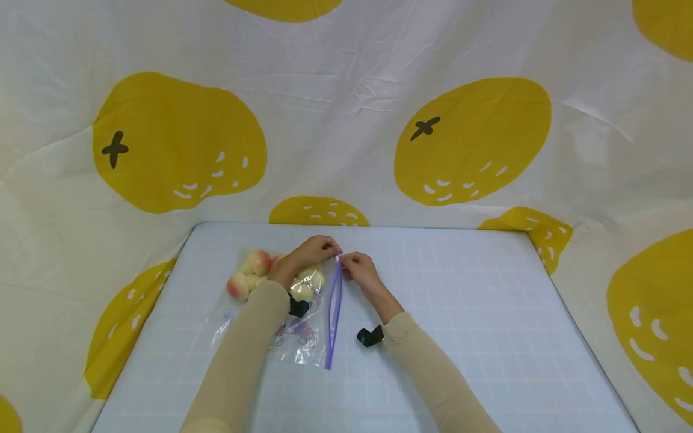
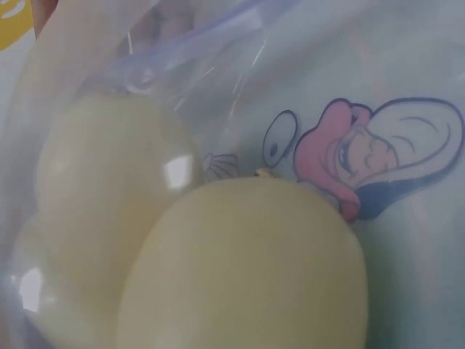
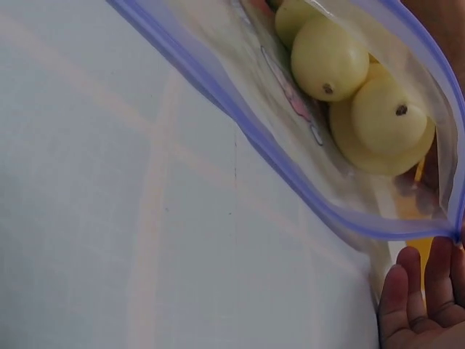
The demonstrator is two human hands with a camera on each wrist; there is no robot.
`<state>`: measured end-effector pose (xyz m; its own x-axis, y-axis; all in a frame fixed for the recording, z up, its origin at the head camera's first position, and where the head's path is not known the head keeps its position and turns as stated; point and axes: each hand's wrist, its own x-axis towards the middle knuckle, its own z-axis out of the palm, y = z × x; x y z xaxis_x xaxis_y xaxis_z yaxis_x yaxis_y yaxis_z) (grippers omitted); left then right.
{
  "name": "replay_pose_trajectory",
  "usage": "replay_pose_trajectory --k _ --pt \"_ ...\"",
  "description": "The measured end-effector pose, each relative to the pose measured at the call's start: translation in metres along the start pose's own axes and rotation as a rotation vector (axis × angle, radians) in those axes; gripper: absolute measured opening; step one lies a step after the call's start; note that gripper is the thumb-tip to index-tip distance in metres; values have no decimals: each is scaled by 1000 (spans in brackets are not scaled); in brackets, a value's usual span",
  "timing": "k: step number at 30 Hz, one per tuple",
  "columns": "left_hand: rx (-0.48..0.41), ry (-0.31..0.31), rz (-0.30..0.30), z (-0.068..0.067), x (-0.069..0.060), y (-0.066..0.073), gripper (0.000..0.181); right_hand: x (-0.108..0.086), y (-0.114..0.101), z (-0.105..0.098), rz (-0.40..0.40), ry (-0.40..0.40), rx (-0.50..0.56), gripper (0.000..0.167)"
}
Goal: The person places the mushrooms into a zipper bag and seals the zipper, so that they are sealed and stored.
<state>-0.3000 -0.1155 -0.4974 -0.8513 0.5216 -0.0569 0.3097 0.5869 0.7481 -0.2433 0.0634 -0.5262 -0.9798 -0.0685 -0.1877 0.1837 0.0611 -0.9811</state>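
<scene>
A clear zip bag [image 1: 319, 356] with a purple zip strip [image 1: 334, 322] lies on the table, its mouth facing right. Inside are several pale yellow round fruits [image 3: 330, 58] and red-and-cream fruits [image 1: 238, 285] that look like peaches. My left hand [image 1: 313, 251] reaches across the bag and pinches the far end of the zip. My right hand [image 1: 363, 273] pinches the same end from the right, fingertips close to the left ones. Toward the near side the two zip strips stand apart, and the right wrist view looks into the gap. My thumbs are mostly hidden.
The table [image 1: 460, 325] has a pale cloth with a faint grid. Behind it hangs a white curtain [image 1: 335, 120] with large yellow fruit prints. Pink cartoon prints [image 2: 349, 160] mark the bag. A black wrist device [image 1: 370, 336] sits at the right cuff.
</scene>
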Motion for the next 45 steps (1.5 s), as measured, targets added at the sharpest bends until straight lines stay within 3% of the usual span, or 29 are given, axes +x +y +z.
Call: replay_pose_trajectory --k 15,24,37,45 --pt "44 19 50 3 1 -3 19 -4 -1 1 4 -11 -19 24" --pt "35 27 4 -1 -4 3 21 -7 -1 3 1 -36 -53 24" --pt "67 47 30 -4 -4 7 20 -19 1 2 -58 -84 -107 24" --pt "79 56 28 -5 -4 7 20 -28 4 3 -43 -93 -141 20"
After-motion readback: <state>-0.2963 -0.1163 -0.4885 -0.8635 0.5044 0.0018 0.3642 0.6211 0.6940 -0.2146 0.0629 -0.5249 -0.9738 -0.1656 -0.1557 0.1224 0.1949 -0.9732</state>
